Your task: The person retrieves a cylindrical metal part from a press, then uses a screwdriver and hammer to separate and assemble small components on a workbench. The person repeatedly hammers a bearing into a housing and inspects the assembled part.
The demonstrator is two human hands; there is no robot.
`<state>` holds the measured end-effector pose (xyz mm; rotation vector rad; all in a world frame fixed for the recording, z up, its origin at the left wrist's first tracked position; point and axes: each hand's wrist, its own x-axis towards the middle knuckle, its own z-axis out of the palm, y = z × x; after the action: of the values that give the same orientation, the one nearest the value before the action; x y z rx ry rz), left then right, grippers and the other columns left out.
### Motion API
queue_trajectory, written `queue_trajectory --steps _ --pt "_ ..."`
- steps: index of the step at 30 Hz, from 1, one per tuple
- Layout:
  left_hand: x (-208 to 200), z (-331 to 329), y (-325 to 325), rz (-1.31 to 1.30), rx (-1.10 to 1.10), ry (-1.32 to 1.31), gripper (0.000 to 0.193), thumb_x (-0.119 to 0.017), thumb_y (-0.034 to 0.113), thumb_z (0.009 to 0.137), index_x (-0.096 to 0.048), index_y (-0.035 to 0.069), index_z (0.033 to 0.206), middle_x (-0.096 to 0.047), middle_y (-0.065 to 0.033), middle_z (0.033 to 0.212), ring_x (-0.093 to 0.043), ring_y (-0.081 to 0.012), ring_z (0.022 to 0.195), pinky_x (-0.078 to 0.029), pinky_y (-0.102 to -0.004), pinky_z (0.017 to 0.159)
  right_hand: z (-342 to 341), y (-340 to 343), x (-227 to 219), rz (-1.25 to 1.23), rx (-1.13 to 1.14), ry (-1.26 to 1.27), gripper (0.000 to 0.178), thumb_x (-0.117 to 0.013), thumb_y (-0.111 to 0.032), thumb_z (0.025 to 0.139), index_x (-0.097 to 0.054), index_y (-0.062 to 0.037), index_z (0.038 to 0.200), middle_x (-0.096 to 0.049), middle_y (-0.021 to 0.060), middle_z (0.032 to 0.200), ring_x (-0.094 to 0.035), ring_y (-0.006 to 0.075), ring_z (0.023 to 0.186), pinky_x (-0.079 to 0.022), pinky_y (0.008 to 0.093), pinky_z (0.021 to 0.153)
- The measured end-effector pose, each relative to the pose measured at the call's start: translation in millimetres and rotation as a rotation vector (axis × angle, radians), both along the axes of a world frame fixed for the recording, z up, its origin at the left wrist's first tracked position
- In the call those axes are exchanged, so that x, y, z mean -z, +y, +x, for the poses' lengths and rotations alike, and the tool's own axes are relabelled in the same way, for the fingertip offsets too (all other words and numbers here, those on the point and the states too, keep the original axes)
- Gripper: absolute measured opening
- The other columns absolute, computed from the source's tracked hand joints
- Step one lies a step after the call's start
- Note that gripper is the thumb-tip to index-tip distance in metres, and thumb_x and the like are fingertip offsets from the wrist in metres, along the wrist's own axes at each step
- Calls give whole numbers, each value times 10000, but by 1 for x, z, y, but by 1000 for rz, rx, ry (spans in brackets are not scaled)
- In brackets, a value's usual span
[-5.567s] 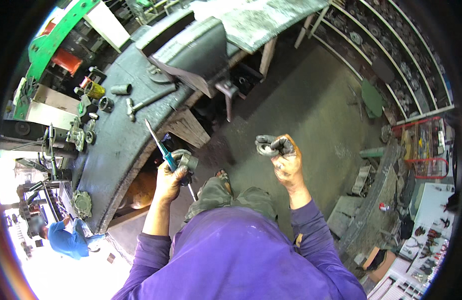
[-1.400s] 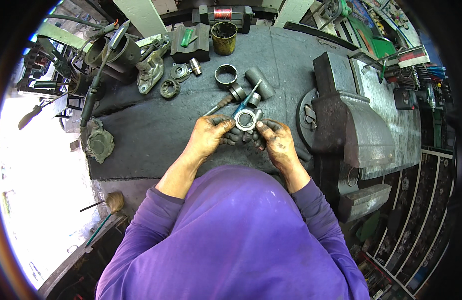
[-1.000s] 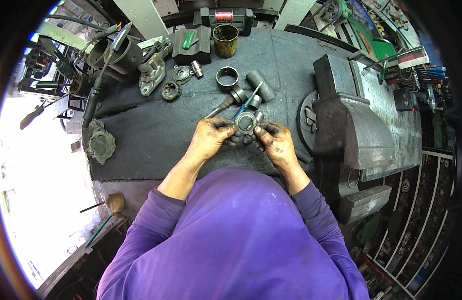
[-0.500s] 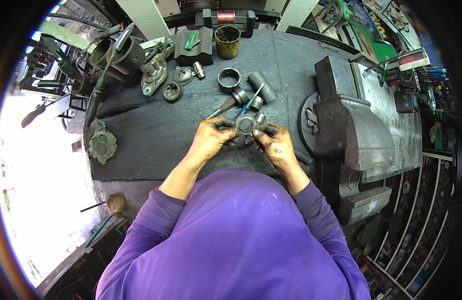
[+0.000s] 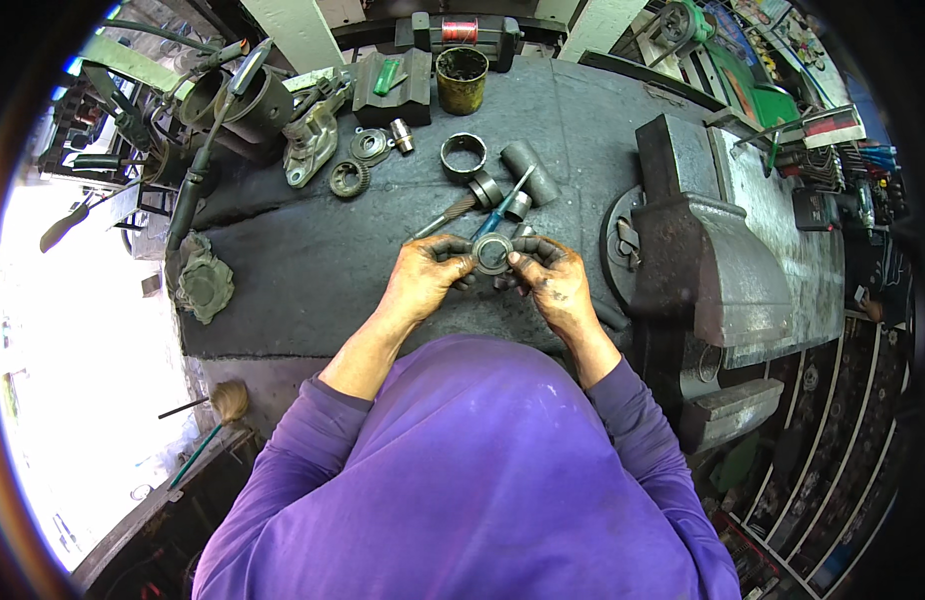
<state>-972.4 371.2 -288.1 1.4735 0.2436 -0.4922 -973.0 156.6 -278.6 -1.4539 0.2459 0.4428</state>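
My left hand (image 5: 430,271) and my right hand (image 5: 553,279) are closed on a round metal ring (image 5: 493,254) from its two sides. Both thumbs press on its near face, and the curled fingers behind it are partly hidden. Dark grime covers the fingertips. Just beyond the ring lie a blue-handled screwdriver (image 5: 490,222), a short metal sleeve (image 5: 519,207) and a splined shaft (image 5: 446,215) with a round collar. A thick grey cylinder (image 5: 530,172) and an upright open ring (image 5: 464,157) rest farther back.
A big bench vise (image 5: 733,260) stands on the right. At the back are a grimy yellow can (image 5: 462,82) and a V-shaped metal block (image 5: 393,90). Left of centre sit a toothed gear (image 5: 350,179) and a cast housing (image 5: 311,140). Another casting (image 5: 205,282) lies at the left edge.
The view has shifted slightly. The ring stays between both hands and sits a little lower in view. My right fingers now cover more of the small metal piece behind it.
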Motion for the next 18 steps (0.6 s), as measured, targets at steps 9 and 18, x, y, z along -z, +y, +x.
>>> queue_trajectory --steps 9,18 --pt "8 -7 -10 -243 -116 54 310 -698 93 1007 -664 -70 1268 -758 -120 1043 -736 -171 861 -618 -309 759 -8 1 6 152 68 54 189 -710 -107 1001 -677 14 1141 -720 51 887 -685 109 740 -520 233 615" --pt "7 -11 -4 6 -9 44 191 -666 75 1012 -745 -31 1150 -750 -71 927 -685 -124 805 -556 -278 727 -12 -4 6 -22 -47 104 149 -702 -93 1008 -684 2 1121 -713 40 879 -644 89 671 -494 225 578"
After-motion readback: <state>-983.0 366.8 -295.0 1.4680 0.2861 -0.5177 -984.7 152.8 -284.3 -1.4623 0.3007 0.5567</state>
